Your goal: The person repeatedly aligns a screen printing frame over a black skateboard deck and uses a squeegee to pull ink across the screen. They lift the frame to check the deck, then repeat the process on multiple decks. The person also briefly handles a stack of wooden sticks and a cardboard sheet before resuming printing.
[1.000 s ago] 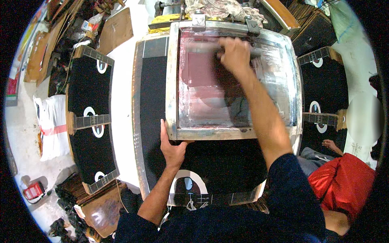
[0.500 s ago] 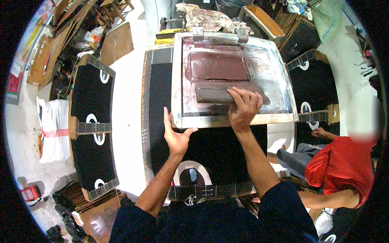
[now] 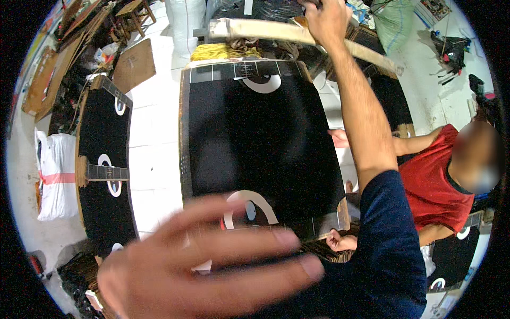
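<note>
Large and blurred in the near foreground, my left hand (image 3: 212, 260) is raised with its fingers stretched apart, holding nothing. My right arm reaches far forward, where my right hand (image 3: 326, 24) is closed at the top of the view. A dark sliver of the squeegee shows at its fingers; the rest is cut off. The wooden screen frame (image 3: 255, 31) is tilted up at the far end, its near rail beside my right wrist. Below it lies a black fabric panel (image 3: 260, 133) on a board, with white eye shapes at both ends.
At right, a person in a red top has one hand (image 3: 339, 138) at the board's side and another hand (image 3: 342, 241) at its near corner. More black panels (image 3: 106, 138) lie left and right. A yellow cloth (image 3: 223, 50) sits behind the board.
The screen frame has swung up off the black panel. My right hand has moved far forward; my left has left the frame and come up close. The co-worker's hands have reached the board.
</note>
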A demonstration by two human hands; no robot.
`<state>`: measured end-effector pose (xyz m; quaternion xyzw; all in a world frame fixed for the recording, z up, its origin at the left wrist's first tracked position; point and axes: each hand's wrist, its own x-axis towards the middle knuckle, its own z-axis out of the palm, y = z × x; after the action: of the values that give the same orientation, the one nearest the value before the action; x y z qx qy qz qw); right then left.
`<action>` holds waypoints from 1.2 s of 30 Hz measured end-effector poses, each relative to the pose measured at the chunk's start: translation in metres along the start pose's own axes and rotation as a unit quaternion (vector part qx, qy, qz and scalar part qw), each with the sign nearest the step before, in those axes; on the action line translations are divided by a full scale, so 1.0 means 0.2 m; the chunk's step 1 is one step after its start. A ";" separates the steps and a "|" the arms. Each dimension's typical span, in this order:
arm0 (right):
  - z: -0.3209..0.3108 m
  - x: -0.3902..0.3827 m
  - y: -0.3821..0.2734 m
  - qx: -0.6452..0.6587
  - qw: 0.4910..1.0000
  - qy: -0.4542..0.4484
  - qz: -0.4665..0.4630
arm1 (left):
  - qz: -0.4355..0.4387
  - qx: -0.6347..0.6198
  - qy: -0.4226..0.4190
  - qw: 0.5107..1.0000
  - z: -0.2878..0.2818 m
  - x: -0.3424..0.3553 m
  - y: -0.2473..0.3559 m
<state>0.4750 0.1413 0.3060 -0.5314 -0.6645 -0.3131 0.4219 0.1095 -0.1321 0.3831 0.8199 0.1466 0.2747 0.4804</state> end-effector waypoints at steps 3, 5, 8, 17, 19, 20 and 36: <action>0.04 0.15 0.02 -0.005 1.000 0.014 -0.009 | -0.050 -0.061 -0.139 0.987 0.12 -0.05 0.07; 0.06 0.20 0.03 -0.015 1.000 -0.001 0.022 | -0.053 -0.059 -0.168 0.983 0.18 -0.08 0.08; 0.08 0.25 0.06 0.000 0.999 -0.013 0.037 | -0.042 -0.073 -0.105 0.991 0.15 -0.20 0.08; 0.07 0.25 0.09 0.000 0.994 -0.062 0.086 | -0.501 -0.091 0.525 0.682 0.37 -1.53 -1.92; 0.10 0.28 0.14 0.047 0.989 -0.094 0.109 | -0.662 0.058 0.381 0.642 0.87 -2.01 -2.34; 0.14 0.29 0.16 -0.032 0.998 -0.030 0.054 | -0.733 0.051 0.271 0.622 1.13 -2.22 -2.44; 0.31 0.49 0.73 -0.114 0.978 -0.162 0.068 | -0.582 0.221 0.305 0.721 1.97 -2.27 -2.15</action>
<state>0.5947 0.2738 0.3614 -0.6635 -0.6465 -0.2672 0.2652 -0.0138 -0.4272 -0.2830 0.5283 0.7897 0.1361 0.2805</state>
